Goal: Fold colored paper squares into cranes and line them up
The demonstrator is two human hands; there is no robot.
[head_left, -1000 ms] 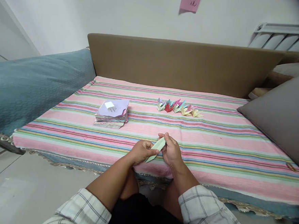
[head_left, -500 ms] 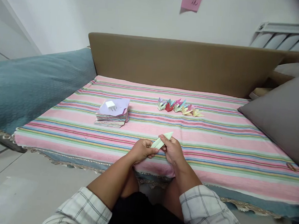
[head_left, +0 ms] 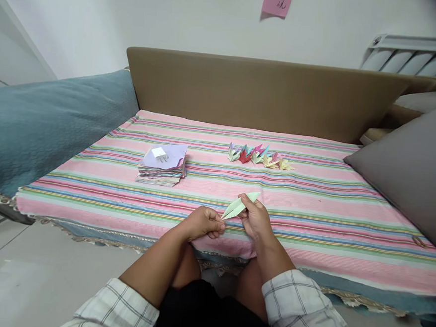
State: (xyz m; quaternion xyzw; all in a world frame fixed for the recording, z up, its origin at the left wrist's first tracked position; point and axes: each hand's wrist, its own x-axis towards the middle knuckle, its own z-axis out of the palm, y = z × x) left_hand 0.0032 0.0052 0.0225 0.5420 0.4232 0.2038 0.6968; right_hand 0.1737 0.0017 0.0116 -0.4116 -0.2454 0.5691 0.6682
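A pale green folded origami paper (head_left: 236, 208), long and pointed at both ends, is held above the striped cover near the seat's front edge. My right hand (head_left: 255, 216) grips its upper right part, thumb on top. At the lower left tip, my left hand (head_left: 207, 221) pinches the paper between thumb and fingers. A slit runs along the half toward my left hand. Beyond my hands, several folded paper cranes (head_left: 258, 156) in mixed colours stand close together in rows.
A stack of paper sheets (head_left: 161, 173) lies at the left with a white plug adapter (head_left: 160, 154) on top. The striped cover (head_left: 100, 185) spreads over the seat. A grey cushion (head_left: 408, 162) leans at the right, a blue armrest (head_left: 64, 118) at the left, a brown backrest (head_left: 260, 94) behind.
My left hand has slid down and left to the paper's tip. My right hand has shifted slightly right, and more of the paper shows between the hands.
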